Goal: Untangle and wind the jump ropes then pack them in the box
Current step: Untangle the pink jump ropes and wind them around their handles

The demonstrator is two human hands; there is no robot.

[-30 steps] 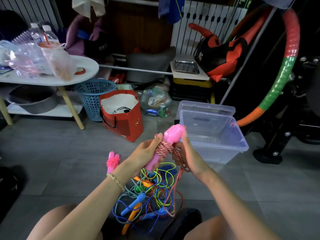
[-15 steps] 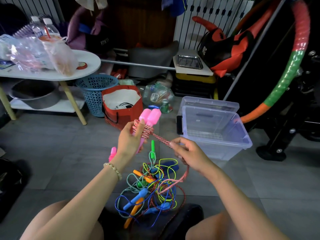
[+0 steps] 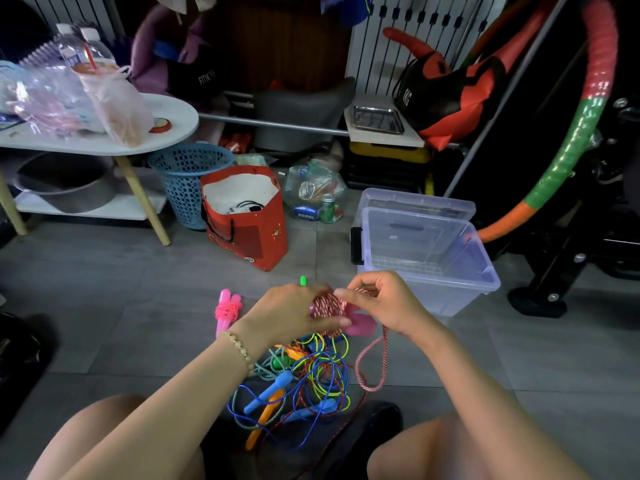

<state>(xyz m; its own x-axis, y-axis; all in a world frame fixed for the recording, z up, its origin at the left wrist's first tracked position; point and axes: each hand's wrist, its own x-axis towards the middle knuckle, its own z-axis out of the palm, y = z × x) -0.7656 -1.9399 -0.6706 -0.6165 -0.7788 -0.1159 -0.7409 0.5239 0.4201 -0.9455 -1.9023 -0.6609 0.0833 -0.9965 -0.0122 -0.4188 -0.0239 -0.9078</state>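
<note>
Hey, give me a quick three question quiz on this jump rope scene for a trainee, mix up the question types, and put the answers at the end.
1. True or false: a wound pink rope lies on the floor, outside the clear box.
2. Which rope is wrapped round the pink handles? A the blue rope; B the red-and-white rope; C the yellow rope.
3. Fill in: the ___ hand holds the handle bundle while the other pinches the rope.
Key: 1 true. 2 B. 3 left: the left hand holds the bundle, the right hand pinches the rope.
</note>
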